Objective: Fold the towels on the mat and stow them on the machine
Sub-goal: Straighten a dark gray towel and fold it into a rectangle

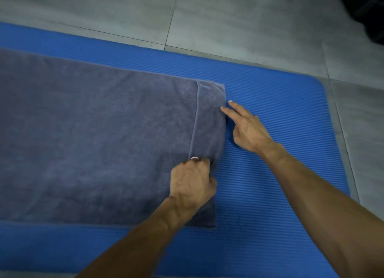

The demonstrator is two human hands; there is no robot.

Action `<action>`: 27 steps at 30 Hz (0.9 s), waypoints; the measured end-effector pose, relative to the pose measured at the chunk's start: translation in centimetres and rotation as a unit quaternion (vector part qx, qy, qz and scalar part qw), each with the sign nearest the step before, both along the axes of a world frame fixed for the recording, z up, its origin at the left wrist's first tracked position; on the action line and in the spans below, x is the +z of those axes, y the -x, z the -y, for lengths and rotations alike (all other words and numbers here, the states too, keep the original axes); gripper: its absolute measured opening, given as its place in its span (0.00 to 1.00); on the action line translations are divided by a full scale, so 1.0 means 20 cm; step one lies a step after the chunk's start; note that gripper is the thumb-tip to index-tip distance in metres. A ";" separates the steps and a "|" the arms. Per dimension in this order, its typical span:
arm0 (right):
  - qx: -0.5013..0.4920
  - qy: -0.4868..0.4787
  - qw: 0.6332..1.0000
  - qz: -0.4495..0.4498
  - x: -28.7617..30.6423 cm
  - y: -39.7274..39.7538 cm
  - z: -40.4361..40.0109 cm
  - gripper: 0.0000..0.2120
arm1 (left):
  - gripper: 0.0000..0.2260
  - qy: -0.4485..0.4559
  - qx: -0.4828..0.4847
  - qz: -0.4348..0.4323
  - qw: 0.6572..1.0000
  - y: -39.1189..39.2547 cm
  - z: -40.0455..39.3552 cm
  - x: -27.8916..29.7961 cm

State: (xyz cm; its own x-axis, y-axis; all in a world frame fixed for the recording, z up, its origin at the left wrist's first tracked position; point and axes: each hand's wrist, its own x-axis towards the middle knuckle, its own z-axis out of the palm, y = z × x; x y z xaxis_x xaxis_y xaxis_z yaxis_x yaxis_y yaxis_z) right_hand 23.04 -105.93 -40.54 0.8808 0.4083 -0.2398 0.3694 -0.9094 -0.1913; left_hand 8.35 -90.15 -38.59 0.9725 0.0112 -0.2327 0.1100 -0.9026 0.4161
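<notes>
Mostly flat grey-blue towel (93,136), end turned back.

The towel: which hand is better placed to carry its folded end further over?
Probably the left hand: it already pinches the towel at the flap, while the right hand only touches the edge with straight fingers.

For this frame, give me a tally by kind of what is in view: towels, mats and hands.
Towels: 1, the grey towel lying on the mat
Mats: 1, the blue mat
Hands: 2, the left hand pinching the towel's edge, the right hand touching it with straight fingers
Total: 4
</notes>
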 end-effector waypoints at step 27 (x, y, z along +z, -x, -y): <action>0.169 -0.013 0.984 0.056 0.42 -0.35 -1.58 0.07 | 0.12 0.101 0.203 -0.002 0.974 0.18 -1.61 0.15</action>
